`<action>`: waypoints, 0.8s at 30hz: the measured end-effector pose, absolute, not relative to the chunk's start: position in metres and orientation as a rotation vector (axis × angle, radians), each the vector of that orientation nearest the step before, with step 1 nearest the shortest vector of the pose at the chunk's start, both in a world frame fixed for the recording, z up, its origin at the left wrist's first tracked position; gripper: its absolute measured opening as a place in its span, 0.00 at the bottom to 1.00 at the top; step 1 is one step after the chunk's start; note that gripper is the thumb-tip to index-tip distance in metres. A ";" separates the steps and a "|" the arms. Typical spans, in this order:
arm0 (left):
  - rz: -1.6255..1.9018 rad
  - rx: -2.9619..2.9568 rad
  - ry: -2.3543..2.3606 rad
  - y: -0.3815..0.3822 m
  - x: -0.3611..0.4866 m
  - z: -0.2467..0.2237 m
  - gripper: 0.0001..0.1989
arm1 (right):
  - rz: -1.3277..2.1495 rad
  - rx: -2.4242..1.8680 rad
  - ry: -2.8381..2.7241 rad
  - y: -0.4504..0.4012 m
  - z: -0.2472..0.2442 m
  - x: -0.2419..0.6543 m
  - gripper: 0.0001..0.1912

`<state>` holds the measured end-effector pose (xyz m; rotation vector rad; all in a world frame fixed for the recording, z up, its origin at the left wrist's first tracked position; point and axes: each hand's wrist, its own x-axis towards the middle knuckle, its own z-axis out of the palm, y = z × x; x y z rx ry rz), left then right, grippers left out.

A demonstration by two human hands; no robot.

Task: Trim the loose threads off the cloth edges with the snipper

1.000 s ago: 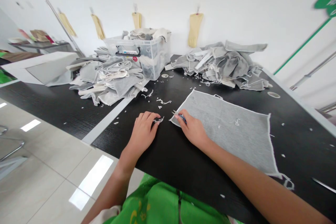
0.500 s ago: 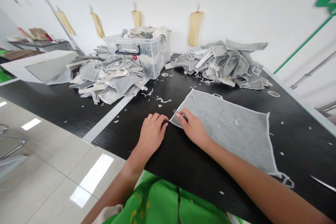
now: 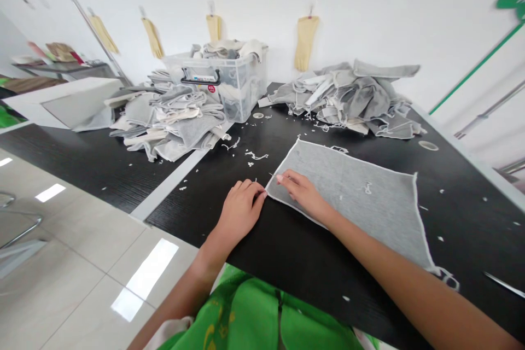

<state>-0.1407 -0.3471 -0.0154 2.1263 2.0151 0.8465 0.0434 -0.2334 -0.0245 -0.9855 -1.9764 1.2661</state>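
A grey rectangular cloth [image 3: 344, 175] with white stitched edges lies flat on the black table. My left hand [image 3: 241, 209] pinches its near left corner between thumb and forefinger. Just right of that corner, my right hand [image 3: 302, 194] is closed around small scissors [image 3: 272, 175], and only their thin metal tip shows past the fingers. The rest of the scissors is hidden in the hand. A loose loop of white thread [image 3: 450, 279] hangs off the cloth's near right corner, and a scrap of thread [image 3: 368, 188] rests on its surface.
Behind stands a clear plastic bin [image 3: 241, 85] full of cloths. A pile of grey cloths [image 3: 172, 120] lies at left, another heap [image 3: 353, 98] at back right. Thread scraps [image 3: 256, 156] litter the black table [image 3: 287, 257]. A pointed metal tool [image 3: 504, 284] lies at the right edge.
My left fingers have come onto the cloth's corner and now pinch it. The scissors' blades, seen spread before, now show as one thin tip. The cloth has shifted slightly left.
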 end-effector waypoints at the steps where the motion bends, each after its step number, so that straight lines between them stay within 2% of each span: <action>1: 0.857 2.115 2.015 -0.347 -0.140 -0.015 0.12 | 1.297 -0.980 -1.968 -0.234 -0.023 0.043 0.23; 9: 0.918 2.032 1.991 -0.347 -0.145 -0.018 0.11 | 1.344 -0.967 -1.991 -0.246 -0.017 0.040 0.22; 24: 0.971 1.884 1.838 -0.350 -0.164 -0.012 0.08 | 0.790 -1.045 -2.389 -0.270 -0.011 0.044 0.17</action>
